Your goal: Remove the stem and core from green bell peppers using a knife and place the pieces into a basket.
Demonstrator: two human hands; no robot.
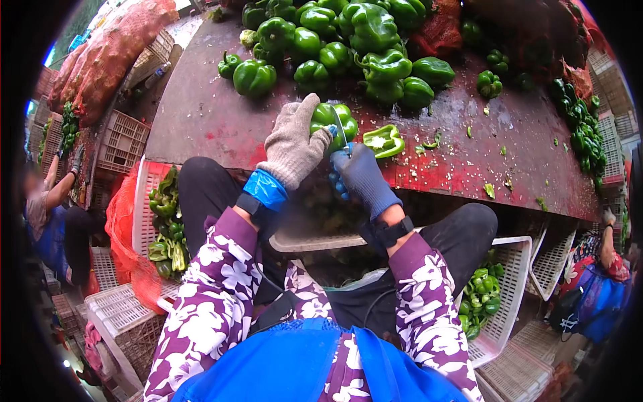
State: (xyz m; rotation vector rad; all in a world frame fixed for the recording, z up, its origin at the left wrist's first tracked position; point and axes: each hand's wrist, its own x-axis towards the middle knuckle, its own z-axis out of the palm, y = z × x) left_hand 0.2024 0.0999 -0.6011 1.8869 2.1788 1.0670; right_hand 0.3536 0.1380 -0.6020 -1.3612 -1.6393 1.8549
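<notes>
My left hand, in a pale knitted glove with a blue plastic cuff, holds a green bell pepper at the near edge of a dark red table. My right hand, in a blue glove with a textured palm, grips a knife whose curved blade lies against the pepper. How deep the blade sits cannot be told. Just right of the hands lies a cut pepper piece, its pale inside showing. Beyond them is a heap of whole green peppers.
Seeds and scraps litter the table. Crates with peppers stand at left and right; another crate's rim shows below my hands. Red net hangs at left. Co-workers sit at far left and far right.
</notes>
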